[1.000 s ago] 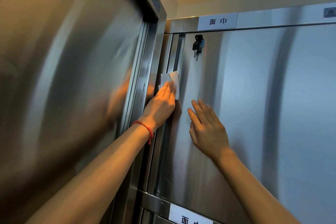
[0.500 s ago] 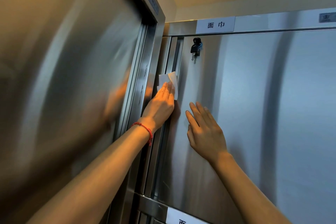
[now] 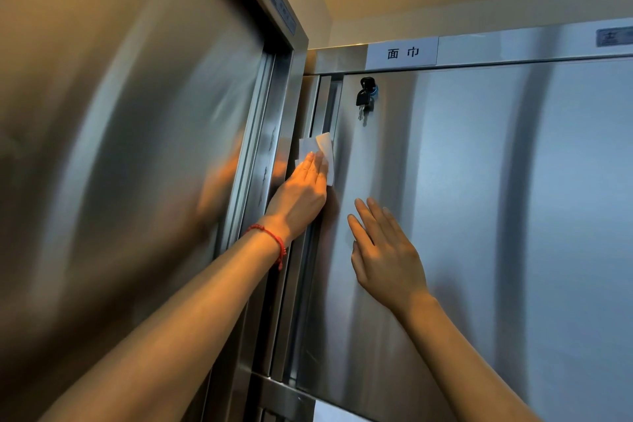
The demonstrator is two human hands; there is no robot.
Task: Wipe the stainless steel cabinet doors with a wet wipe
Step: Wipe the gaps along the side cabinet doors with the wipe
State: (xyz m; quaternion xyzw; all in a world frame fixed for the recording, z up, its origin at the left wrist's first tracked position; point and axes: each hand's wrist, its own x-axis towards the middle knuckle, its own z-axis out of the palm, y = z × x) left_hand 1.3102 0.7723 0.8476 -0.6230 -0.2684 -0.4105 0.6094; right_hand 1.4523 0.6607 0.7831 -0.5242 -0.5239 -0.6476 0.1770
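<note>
Head view. Landmark: key [image 3: 365,100], black-headed, hanging in the lock near the upper left corner of the right-hand cabinet door [image 3: 479,216].

Wet wipe [image 3: 317,151]: white, crumpled, lying below and to the left of the key, on the door's left edge where it meets the vertical frame channel [image 3: 323,103]. One corner stands up above the fingers; a strip hangs down on their right side.

Left hand [image 3: 300,197]: below-left of the key, fingers straight and together, pressing the wipe flat against the steel. Not curled round it; the grip is flat pressure only. Red cord bracelet [image 3: 274,238] on the wrist.

Right hand [image 3: 385,252]: well below the key, slightly right of it. Palm laid on the door face, fingers straight, slightly spread, pointing up and left. It carries nothing. Apart from the left hand, with a strip of bare steel between them.

White label [image 3: 402,52] with two dark characters: directly above the key, on the top rail. A second small plate [image 3: 613,36] sits far right of the key on the same rail; text unreadable.

Left-hand cabinet door [image 3: 120,164]: far left of the key, at an angle to the right-hand one, showing a blurred orange reflection of the forearm.

Lower rail [image 3: 284,394]: far below the key, left side.
</note>
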